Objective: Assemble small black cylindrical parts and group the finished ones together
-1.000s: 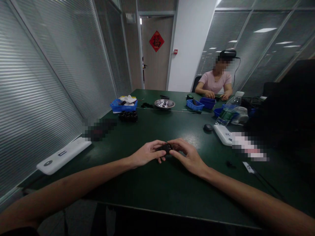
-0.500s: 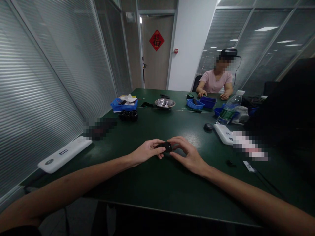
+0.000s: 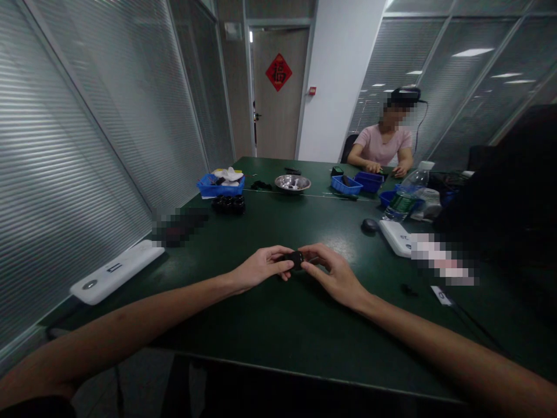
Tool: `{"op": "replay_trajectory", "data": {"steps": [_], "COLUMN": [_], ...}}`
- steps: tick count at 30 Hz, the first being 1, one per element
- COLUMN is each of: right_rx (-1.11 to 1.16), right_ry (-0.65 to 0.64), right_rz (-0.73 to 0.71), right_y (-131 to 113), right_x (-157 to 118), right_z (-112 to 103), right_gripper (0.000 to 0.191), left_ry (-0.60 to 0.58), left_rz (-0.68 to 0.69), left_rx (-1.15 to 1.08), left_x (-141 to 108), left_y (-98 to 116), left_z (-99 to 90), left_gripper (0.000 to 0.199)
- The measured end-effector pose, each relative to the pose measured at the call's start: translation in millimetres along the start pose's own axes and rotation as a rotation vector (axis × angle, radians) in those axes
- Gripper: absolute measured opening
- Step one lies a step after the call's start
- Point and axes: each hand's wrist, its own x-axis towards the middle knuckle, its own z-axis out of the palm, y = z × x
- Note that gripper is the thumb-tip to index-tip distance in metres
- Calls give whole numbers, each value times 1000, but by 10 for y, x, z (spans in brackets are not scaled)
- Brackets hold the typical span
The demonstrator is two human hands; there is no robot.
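Note:
A small black round part [image 3: 296, 260] is held just above the green table [image 3: 261, 325], in the middle of the view. My left hand [image 3: 267, 264] grips it from the left, thumb on the near side and fingers behind. From the right, my right hand [image 3: 328, 270] pinches its end between thumb and fingers. The covered sides of the part are hidden by my fingers. On the table to the right of my right hand lies a small black piece [image 3: 408, 289].
White devices lie left [image 3: 117, 273] and right [image 3: 395, 238]. Farther back are black cylinders [image 3: 228, 204], a blue basket [image 3: 221, 188], a metal bowl [image 3: 292, 184], blue trays [image 3: 346, 186], a mouse [image 3: 369, 226] and a bottle [image 3: 407, 194]. A person [image 3: 383, 145] sits across the table.
The thumb and fingers of my right hand have closed in on the black part. My left hand keeps its hold. The seated person's hand has shifted right, toward the blue tray.

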Motion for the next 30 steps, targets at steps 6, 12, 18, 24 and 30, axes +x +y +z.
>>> {"op": "replay_trajectory", "data": {"steps": [6, 12, 18, 24, 30], "right_rx": [63, 36, 28, 83, 18], "right_ry": [24, -8, 11, -22, 6], "right_rz": [-30, -32, 0, -43, 11], "right_y": [26, 6, 28, 17, 45], "right_x": [-8, -8, -1, -1, -5], "right_z": [3, -14, -2, -10, 1], "right_gripper": [38, 27, 35, 34, 27], "left_ry": [-8, -16, 2, -19, -7], "left_rz": [2, -2, -5, -1, -3], "left_rx": [3, 11, 23, 21, 32], "left_x": [5, -7, -17, -10, -11], "left_y": [-20, -4, 28, 6, 20], "left_z": [-13, -15, 7, -15, -6], "left_gripper": [51, 49, 51, 52, 51]}}
